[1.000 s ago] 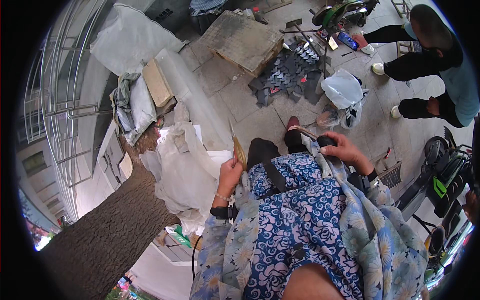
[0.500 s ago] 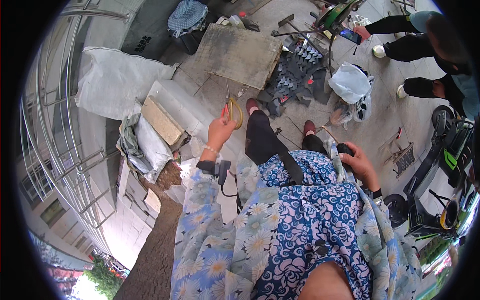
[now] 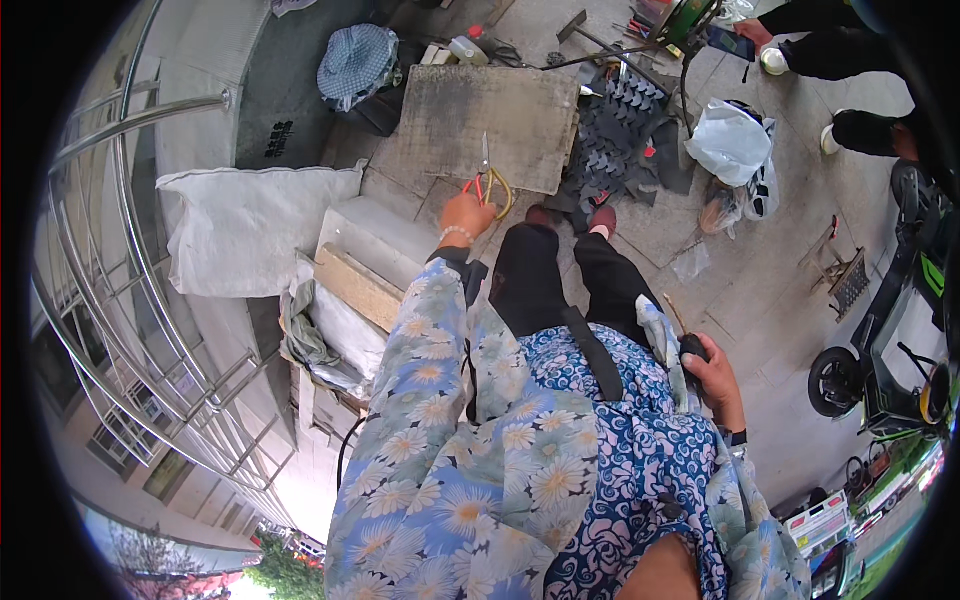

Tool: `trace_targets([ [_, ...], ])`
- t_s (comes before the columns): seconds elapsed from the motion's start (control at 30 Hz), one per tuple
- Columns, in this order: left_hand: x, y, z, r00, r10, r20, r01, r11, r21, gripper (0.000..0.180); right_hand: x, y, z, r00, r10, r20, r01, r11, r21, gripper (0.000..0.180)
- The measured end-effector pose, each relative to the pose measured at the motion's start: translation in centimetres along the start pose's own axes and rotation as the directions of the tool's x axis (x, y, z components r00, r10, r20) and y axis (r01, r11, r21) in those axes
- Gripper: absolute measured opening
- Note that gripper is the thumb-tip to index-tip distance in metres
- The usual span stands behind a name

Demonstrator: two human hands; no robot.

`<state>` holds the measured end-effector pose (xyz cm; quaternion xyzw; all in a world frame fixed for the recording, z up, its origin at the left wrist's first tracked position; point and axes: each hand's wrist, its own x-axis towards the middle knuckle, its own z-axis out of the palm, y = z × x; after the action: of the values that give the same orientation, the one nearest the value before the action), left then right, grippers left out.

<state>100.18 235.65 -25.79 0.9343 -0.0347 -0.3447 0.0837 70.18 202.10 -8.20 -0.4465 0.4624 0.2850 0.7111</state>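
Note:
In my left hand (image 3: 468, 216) is a pair of scissors (image 3: 487, 158) with one red and one yellow loop, fingers closed round the handles. The blades point away from me, over the near edge of a worn, stained board (image 3: 480, 115). Low at the right, beside my hip, my right hand (image 3: 716, 374) is wrapped round a dark, rounded object (image 3: 691, 347); a thin brown rod shows just beyond it, and its kind is unclear. Dark grey cut pieces (image 3: 605, 160) lie heaped right of the board, near my shoes.
White plastic bags (image 3: 727, 145) sit right of the pieces. A person (image 3: 815, 55) with a phone stands at the far right, near a parked scooter (image 3: 880, 340). White sack (image 3: 255, 225), stone blocks (image 3: 375, 240) and metal railing (image 3: 150, 250) line the left. A cloth-covered bin (image 3: 355, 65) stands behind.
My left hand has moved forward and right with the scissors, bringing them to the board. My feet are closer together and nearer the board. The right hand still grips the dark object.

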Motion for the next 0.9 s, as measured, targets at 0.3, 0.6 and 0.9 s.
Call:
trace_targets([
  [0.3, 9.6, 3.8, 2.3, 0.996, 0.037, 0.078, -0.047, 0.991, 0.124, 0.03, -0.1, 8.3, 3.5, 0.98, 0.15, -0.132, -0.1, 0.939, 0.329, 0.05],
  [0.6, 20.5, 6.0, 6.6, 0.992, 0.068, 0.103, -0.089, 0.975, 0.205, 0.029, -0.6, 10.5, 8.8, 0.932, 0.219, -0.288, 0.002, 0.792, 0.611, 0.054],
  [0.9, 23.5, 0.4, 9.5, 0.988, 0.153, -0.005, -0.152, 0.974, -0.17, 0.026, 0.3, 9.7, 12.9, 0.93, 0.244, -0.274, -0.006, 0.757, 0.654, 0.054],
])
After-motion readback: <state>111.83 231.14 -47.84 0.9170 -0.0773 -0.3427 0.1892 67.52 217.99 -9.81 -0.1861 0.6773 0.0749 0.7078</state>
